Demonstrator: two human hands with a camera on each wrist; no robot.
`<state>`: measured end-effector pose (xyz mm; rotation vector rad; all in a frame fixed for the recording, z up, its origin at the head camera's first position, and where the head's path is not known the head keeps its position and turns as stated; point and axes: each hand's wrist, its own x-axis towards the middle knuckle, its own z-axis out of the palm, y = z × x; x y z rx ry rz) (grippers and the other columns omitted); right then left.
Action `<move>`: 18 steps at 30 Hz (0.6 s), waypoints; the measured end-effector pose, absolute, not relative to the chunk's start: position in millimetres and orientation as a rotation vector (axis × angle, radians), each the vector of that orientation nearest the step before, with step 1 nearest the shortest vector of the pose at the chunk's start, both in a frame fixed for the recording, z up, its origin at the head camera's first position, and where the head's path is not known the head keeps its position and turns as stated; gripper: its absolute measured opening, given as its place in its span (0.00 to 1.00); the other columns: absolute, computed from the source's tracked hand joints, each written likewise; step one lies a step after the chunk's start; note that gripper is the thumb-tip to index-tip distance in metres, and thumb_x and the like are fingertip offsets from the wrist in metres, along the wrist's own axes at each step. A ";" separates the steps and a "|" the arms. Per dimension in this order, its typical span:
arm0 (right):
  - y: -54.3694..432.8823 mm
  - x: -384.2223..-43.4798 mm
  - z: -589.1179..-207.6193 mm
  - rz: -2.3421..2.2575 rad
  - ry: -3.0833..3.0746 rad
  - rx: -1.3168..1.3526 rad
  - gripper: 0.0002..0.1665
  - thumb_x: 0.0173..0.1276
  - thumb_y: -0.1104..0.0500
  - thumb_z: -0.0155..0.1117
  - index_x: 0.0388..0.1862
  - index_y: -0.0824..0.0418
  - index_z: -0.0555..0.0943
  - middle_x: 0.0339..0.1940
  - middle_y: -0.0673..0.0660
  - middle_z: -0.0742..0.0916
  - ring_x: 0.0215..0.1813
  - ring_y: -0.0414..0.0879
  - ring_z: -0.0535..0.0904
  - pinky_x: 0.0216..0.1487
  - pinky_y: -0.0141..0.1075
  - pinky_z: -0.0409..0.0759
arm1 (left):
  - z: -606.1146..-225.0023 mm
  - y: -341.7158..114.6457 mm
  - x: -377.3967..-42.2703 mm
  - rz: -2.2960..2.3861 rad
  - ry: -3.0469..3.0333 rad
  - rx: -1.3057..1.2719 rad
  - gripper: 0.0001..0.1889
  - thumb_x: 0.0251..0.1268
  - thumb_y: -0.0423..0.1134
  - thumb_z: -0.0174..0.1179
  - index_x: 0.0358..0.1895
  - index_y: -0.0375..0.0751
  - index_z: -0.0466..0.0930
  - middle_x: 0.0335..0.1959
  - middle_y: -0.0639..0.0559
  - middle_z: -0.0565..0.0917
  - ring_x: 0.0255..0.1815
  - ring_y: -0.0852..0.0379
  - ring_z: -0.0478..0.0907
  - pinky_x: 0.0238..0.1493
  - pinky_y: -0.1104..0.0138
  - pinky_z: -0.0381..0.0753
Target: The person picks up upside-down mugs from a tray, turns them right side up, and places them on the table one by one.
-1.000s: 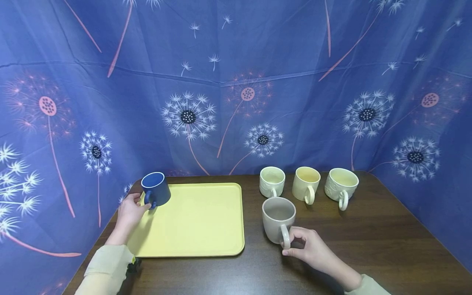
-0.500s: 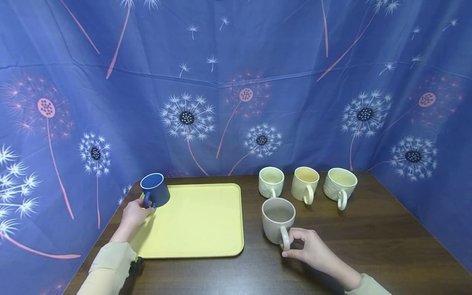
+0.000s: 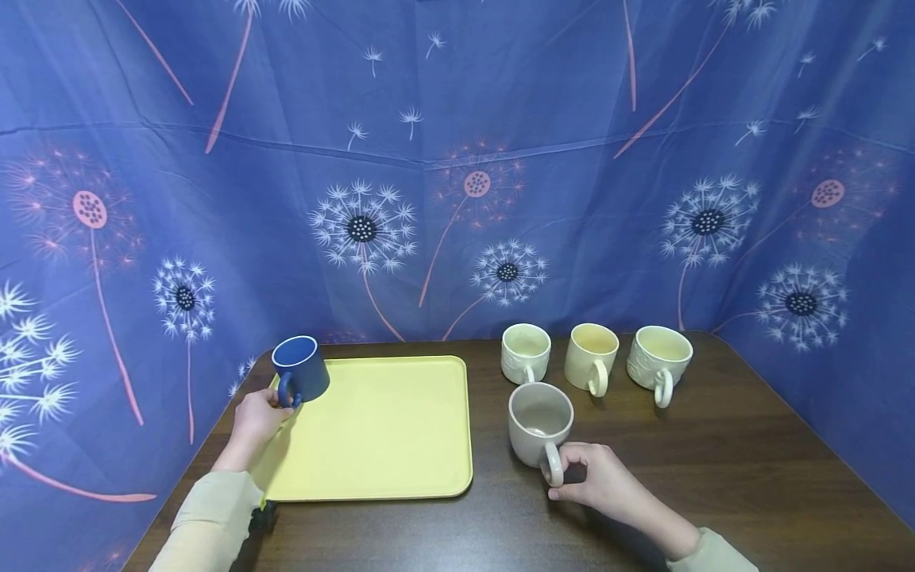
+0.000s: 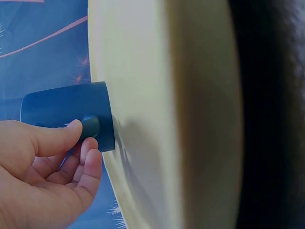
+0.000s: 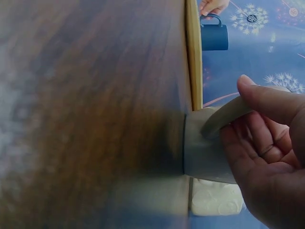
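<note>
In the head view a dark blue mug (image 3: 302, 369) stands upright on the far left corner of a yellow tray (image 3: 372, 429). My left hand (image 3: 255, 425) pinches its handle between thumb and fingers; the left wrist view shows the thumb (image 4: 59, 138) on the handle (image 4: 90, 127). To the right of the tray is a grey mug (image 3: 534, 429), whose handle (image 3: 553, 465) my right hand (image 3: 604, 485) pinches. Seen from the right wrist, the grey mug's base is at or very close to the tabletop; a gap cannot be made out.
Behind the grey mug stand three more mugs in a row: a pale green one (image 3: 525, 361), a cream-yellow one (image 3: 591, 361) and a pale embossed one (image 3: 659, 365). A dark wood table (image 3: 715, 469) carries everything. Blue dandelion-print cloth (image 3: 593, 214) hangs behind and at both sides.
The grey mug has tilted slightly toward me, showing more of its inside. My left hand has shifted a little at the blue mug's handle. The head view has moved slightly.
</note>
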<state>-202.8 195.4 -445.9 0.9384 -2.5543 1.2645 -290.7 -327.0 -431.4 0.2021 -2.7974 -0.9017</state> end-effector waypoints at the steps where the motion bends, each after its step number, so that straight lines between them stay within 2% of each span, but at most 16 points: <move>1: 195.5 -202.8 -445.6 1.264 -2.562 0.937 0.14 0.45 0.60 0.77 0.26 0.46 0.79 0.30 0.44 0.86 0.39 0.32 0.79 0.44 0.30 0.77 | -431.3 -326.3 -290.4 -0.898 -2.796 0.198 0.07 0.53 0.33 0.65 0.31 0.31 0.80 0.26 0.42 0.83 0.32 0.43 0.77 0.34 0.57 0.70; 4: 195.7 -202.5 -444.4 1.264 -2.573 0.944 0.15 0.45 0.60 0.77 0.26 0.46 0.79 0.30 0.42 0.86 0.39 0.32 0.79 0.44 0.30 0.77 | -431.3 -324.6 -289.4 -0.878 -2.790 0.185 0.07 0.53 0.32 0.65 0.31 0.30 0.81 0.27 0.40 0.84 0.32 0.42 0.77 0.33 0.57 0.71; 7: 196.8 -202.2 -442.8 1.276 -2.570 0.992 0.14 0.47 0.62 0.76 0.28 0.48 0.80 0.31 0.45 0.86 0.39 0.33 0.80 0.44 0.30 0.77 | -431.8 -323.7 -289.1 -0.881 -2.785 0.171 0.07 0.53 0.31 0.65 0.32 0.30 0.81 0.30 0.38 0.84 0.34 0.41 0.78 0.33 0.57 0.71; 12: 202.6 -202.4 -440.9 1.275 -2.552 1.117 0.12 0.51 0.63 0.74 0.34 0.53 0.82 0.35 0.51 0.88 0.42 0.37 0.81 0.46 0.29 0.77 | -432.2 -322.1 -289.9 -0.879 -2.791 0.129 0.06 0.53 0.31 0.65 0.32 0.31 0.82 0.31 0.38 0.85 0.33 0.43 0.79 0.33 0.58 0.71; 18: 206.3 -202.9 -438.6 1.250 -2.526 1.191 0.13 0.53 0.65 0.72 0.38 0.56 0.83 0.37 0.52 0.88 0.45 0.38 0.81 0.48 0.29 0.77 | -431.9 -319.4 -289.4 -0.890 -2.794 0.105 0.07 0.52 0.31 0.65 0.33 0.31 0.83 0.31 0.40 0.86 0.33 0.46 0.80 0.34 0.58 0.72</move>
